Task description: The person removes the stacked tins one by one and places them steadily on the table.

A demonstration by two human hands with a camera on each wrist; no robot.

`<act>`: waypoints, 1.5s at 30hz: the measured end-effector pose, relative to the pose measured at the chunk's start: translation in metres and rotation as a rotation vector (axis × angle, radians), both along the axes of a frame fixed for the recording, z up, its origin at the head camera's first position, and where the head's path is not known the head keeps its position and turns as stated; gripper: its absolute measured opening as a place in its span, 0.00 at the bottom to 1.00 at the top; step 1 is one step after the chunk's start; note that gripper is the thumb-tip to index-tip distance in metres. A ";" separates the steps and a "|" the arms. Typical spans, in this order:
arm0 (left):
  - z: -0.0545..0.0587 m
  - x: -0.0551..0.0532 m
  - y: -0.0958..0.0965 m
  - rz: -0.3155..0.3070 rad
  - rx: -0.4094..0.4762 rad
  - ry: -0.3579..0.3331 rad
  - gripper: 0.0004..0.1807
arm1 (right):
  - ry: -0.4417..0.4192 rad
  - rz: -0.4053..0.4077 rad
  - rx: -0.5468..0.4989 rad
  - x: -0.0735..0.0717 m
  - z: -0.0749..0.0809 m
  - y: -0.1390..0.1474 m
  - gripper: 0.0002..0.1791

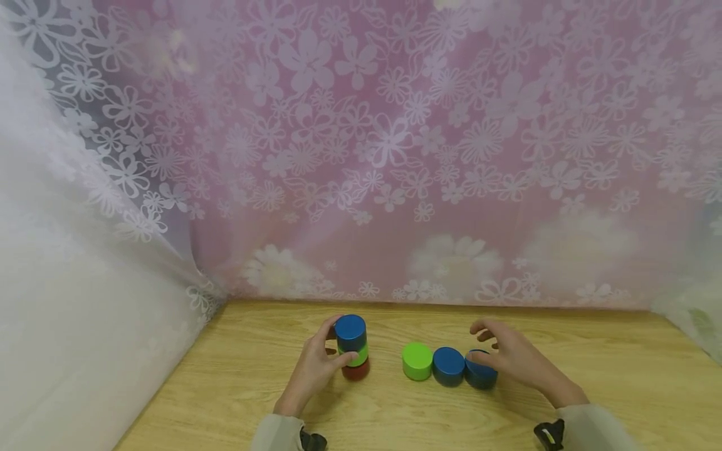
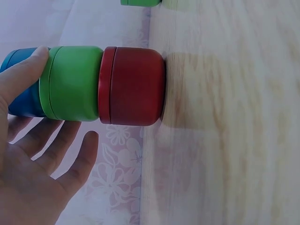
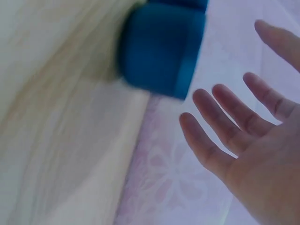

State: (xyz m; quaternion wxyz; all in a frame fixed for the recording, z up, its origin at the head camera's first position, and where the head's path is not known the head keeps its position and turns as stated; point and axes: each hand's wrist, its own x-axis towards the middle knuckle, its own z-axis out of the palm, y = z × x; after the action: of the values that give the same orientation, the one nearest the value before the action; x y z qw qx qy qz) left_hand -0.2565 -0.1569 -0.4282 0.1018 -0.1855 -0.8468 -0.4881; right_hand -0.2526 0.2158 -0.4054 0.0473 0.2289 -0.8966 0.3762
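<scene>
Three small round lidded tins stand stacked on the table's left half: a blue tin [image 1: 351,331] on top, a green tin [image 2: 77,84] in the middle and a red tin [image 1: 356,370] at the bottom. My left hand [image 1: 313,369] holds the blue tin from the left, thumb in front with its tip at the green tin's lid, other fingers behind. My right hand [image 1: 514,358] has loosely bent, spread fingers and holds nothing. It hovers by the right-hand blue tin [image 1: 482,377], partly covering it in the head view.
A second blue tin [image 1: 449,367] and a light green tin [image 1: 417,362] stand in a row with the right-hand blue one. The wooden table [image 1: 225,376] ends at a pink flowered curtain [image 1: 361,188] behind. A white sheet [image 1: 84,313] hangs at the left.
</scene>
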 end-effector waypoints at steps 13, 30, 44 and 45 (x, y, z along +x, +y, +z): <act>-0.002 0.000 -0.002 -0.022 0.019 -0.027 0.41 | 0.188 0.000 -0.148 -0.007 0.018 -0.056 0.18; -0.009 -0.001 -0.004 -0.058 -0.011 -0.159 0.32 | 0.147 0.107 -0.209 -0.013 0.034 -0.088 0.17; -0.011 -0.002 -0.006 -0.085 0.010 -0.171 0.32 | 0.146 0.154 -0.217 -0.018 0.027 -0.118 0.18; -0.011 -0.002 -0.006 -0.084 0.008 -0.174 0.32 | 0.142 0.158 -0.218 -0.019 0.027 -0.120 0.18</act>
State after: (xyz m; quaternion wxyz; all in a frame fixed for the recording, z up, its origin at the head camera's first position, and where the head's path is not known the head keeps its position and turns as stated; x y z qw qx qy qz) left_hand -0.2580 -0.1630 -0.4390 0.0080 -0.1772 -0.8419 -0.5096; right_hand -0.2713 0.0957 -0.3783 0.1054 0.3184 -0.8239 0.4568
